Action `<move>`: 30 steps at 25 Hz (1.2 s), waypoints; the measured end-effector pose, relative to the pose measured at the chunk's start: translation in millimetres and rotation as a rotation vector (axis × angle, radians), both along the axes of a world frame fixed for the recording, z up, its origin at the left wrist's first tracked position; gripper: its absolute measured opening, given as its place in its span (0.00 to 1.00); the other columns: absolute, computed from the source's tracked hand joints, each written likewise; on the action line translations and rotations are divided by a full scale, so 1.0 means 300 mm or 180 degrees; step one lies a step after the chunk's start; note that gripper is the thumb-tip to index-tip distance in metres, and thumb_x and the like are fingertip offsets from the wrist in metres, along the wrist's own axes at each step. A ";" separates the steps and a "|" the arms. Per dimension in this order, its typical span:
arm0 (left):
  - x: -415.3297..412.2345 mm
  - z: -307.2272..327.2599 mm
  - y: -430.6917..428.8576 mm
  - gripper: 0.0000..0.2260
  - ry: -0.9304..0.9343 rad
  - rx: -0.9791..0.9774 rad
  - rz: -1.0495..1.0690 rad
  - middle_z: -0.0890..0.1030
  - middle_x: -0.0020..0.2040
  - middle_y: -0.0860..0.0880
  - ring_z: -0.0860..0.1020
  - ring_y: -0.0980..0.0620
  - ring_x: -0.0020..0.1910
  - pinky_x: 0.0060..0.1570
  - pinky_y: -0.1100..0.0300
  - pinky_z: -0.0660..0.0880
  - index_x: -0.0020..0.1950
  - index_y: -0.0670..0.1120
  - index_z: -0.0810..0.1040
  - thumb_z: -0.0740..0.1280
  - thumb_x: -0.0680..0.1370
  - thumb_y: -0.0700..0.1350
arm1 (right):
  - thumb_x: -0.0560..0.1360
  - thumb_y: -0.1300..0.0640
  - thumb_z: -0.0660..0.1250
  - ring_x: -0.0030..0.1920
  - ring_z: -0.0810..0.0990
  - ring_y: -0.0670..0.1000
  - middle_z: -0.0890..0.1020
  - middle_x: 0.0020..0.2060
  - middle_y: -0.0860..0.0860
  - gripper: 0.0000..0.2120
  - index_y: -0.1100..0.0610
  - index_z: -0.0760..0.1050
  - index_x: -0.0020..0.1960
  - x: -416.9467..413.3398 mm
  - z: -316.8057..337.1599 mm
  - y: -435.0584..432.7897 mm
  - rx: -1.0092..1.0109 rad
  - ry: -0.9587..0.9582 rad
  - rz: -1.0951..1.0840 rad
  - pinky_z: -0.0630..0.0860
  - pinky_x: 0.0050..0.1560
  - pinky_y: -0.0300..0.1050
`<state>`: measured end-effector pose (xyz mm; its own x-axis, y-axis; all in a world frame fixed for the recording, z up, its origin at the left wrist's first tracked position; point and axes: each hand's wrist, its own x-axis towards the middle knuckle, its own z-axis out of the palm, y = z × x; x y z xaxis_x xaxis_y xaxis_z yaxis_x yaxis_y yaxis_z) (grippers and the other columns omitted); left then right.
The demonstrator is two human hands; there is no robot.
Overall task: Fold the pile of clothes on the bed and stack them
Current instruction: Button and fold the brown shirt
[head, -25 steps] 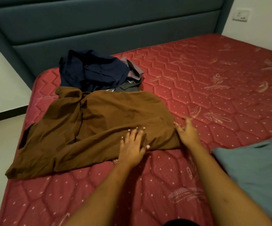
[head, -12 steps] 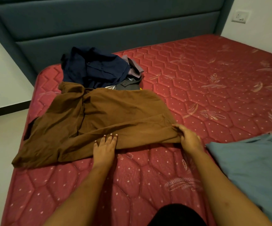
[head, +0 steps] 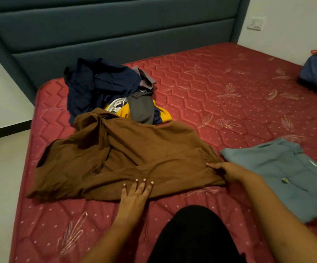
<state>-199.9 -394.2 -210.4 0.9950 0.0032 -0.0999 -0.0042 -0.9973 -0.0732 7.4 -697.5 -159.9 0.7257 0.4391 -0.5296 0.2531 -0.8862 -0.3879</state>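
At lower centre, our left hand (head: 134,194) lies flat, fingers straight, pinning the hem of the brown shirt (head: 134,154). Our right hand (head: 227,172) pinches its right corner, likely to pull it smooth for folding. At right, a blue top (head: 279,168) lies set aside. Beyond, upper left, the unfolded pile (head: 106,86) waits.

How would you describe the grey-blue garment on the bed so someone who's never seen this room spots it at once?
Start at the red quilted mattress below the dark teal padded headboard. On its near right side, just right of the spread-out brown garment, lies the grey-blue garment. It alone is pale and smoothed flat, unlike the crumpled pile of dark and yellow clothes further back.
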 end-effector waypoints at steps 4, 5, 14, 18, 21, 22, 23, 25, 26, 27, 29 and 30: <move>0.043 0.045 -0.033 0.37 -0.0087 -0.0042 0.0182 0.81 0.58 0.48 0.81 0.45 0.54 0.44 0.45 0.78 0.65 0.52 0.77 0.79 0.56 0.42 | 0.74 0.66 0.66 0.68 0.71 0.53 0.72 0.70 0.52 0.29 0.51 0.67 0.73 0.008 0.007 0.083 0.0737 -0.0389 -0.0321 0.67 0.67 0.40; 0.060 0.053 -0.050 0.34 -0.0115 -0.0133 0.0160 0.79 0.62 0.48 0.79 0.45 0.58 0.48 0.45 0.77 0.67 0.52 0.75 0.77 0.62 0.41 | 0.73 0.70 0.65 0.68 0.72 0.53 0.74 0.68 0.53 0.26 0.54 0.72 0.70 0.008 0.005 0.102 0.0986 -0.0520 -0.0494 0.66 0.67 0.39; -0.117 -0.007 0.168 0.26 -0.1429 -0.0683 0.1820 0.73 0.65 0.41 0.74 0.38 0.60 0.53 0.42 0.73 0.67 0.46 0.74 0.62 0.69 0.38 | 0.82 0.52 0.51 0.70 0.61 0.60 0.59 0.74 0.51 0.21 0.43 0.60 0.74 -0.081 0.071 0.357 -0.0552 -0.1498 -0.0992 0.62 0.67 0.58; -0.237 0.032 0.411 0.27 -0.2203 -0.2565 0.4565 0.69 0.66 0.31 0.69 0.31 0.63 0.62 0.42 0.66 0.70 0.38 0.67 0.63 0.70 0.40 | 0.78 0.58 0.59 0.69 0.61 0.56 0.62 0.72 0.48 0.24 0.44 0.64 0.72 -0.260 0.164 0.815 0.0466 -0.1697 0.0364 0.63 0.66 0.56; -0.262 0.030 0.642 0.25 -0.2608 -0.4267 0.4819 0.75 0.62 0.36 0.76 0.36 0.60 0.59 0.42 0.74 0.66 0.44 0.66 0.67 0.71 0.35 | 0.77 0.56 0.60 0.69 0.63 0.58 0.64 0.70 0.49 0.23 0.45 0.67 0.71 -0.446 0.107 1.038 0.0551 -0.0918 0.1289 0.65 0.67 0.56; -0.261 0.035 0.696 0.28 -0.2497 -0.4624 0.4683 0.76 0.61 0.38 0.77 0.37 0.58 0.55 0.43 0.76 0.66 0.46 0.64 0.68 0.71 0.30 | 0.77 0.54 0.59 0.68 0.63 0.59 0.64 0.70 0.50 0.23 0.46 0.66 0.72 -0.484 0.084 1.081 0.0524 -0.0800 0.1433 0.66 0.67 0.56; -0.256 0.041 0.737 0.31 -0.2311 -0.4772 0.4578 0.76 0.60 0.39 0.78 0.39 0.56 0.50 0.46 0.77 0.68 0.46 0.62 0.69 0.70 0.27 | 0.77 0.51 0.59 0.68 0.63 0.59 0.64 0.70 0.51 0.25 0.47 0.64 0.73 -0.509 0.067 1.113 0.0490 -0.0743 0.1458 0.66 0.66 0.56; -0.260 0.064 0.789 0.32 -0.1996 -0.4986 0.4384 0.77 0.54 0.41 0.79 0.42 0.47 0.42 0.52 0.77 0.69 0.46 0.62 0.69 0.71 0.25 | 0.78 0.48 0.59 0.70 0.61 0.59 0.62 0.72 0.51 0.29 0.46 0.55 0.77 -0.532 0.037 1.169 0.0432 -0.0727 0.1364 0.65 0.66 0.57; -0.268 0.074 0.797 0.28 -0.1865 -0.5032 0.4213 0.78 0.49 0.40 0.79 0.44 0.40 0.37 0.55 0.77 0.67 0.43 0.66 0.69 0.71 0.26 | 0.78 0.47 0.59 0.70 0.60 0.59 0.61 0.73 0.51 0.30 0.43 0.51 0.77 -0.531 0.029 1.186 0.0416 -0.0768 0.1272 0.65 0.67 0.59; -0.281 0.081 0.801 0.23 -0.1788 -0.4978 0.4039 0.79 0.45 0.40 0.78 0.46 0.35 0.33 0.58 0.75 0.64 0.39 0.69 0.69 0.72 0.28 | 0.79 0.45 0.59 0.71 0.60 0.59 0.61 0.73 0.51 0.31 0.39 0.49 0.77 -0.527 0.022 1.207 0.0412 -0.0812 0.1174 0.64 0.67 0.59; -0.309 0.086 0.823 0.15 -0.1899 -0.4420 0.3917 0.81 0.45 0.43 0.78 0.48 0.37 0.37 0.59 0.75 0.59 0.38 0.77 0.71 0.74 0.33 | 0.78 0.40 0.57 0.71 0.61 0.60 0.62 0.73 0.53 0.30 0.35 0.47 0.76 -0.514 0.023 1.246 0.0316 -0.0820 0.0983 0.63 0.67 0.59; -0.327 0.096 0.837 0.11 -0.1949 -0.4083 0.3831 0.81 0.46 0.46 0.79 0.48 0.42 0.42 0.58 0.75 0.56 0.43 0.80 0.71 0.74 0.37 | 0.78 0.37 0.56 0.71 0.61 0.60 0.63 0.73 0.53 0.29 0.34 0.47 0.75 -0.510 0.028 1.262 0.0251 -0.0783 0.0903 0.61 0.67 0.60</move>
